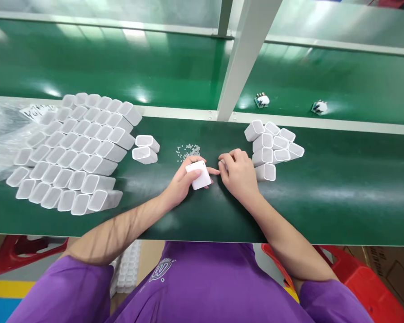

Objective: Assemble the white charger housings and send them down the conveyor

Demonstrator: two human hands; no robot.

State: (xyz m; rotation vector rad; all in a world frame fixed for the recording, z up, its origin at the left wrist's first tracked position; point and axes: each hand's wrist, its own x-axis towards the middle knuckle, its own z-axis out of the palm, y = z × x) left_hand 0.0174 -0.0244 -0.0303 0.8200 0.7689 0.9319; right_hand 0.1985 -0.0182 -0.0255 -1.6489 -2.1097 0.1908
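Note:
Near the middle of the green bench, my left hand (182, 181) grips a small white plastic case (199, 175) with rounded corners, thumb laid across its face. The index finger of that hand stretches out toward my right hand (237, 172). My right hand has its fingers curled and pinched low over the bench; what is between the fingertips is hidden. Just beyond my left hand lies a scatter of tiny clear pieces (190, 150). Close to my right hand stands a group of white open-ended housings (263, 155).
A large block of white housings (74, 154) fills the left, with two more housings (145, 154) beside it. Clear plastic bagging (6, 139) lies at the far left. A metal post (244, 58) rises behind. Two small white-topped parts (262, 100) sit on the green surface beyond.

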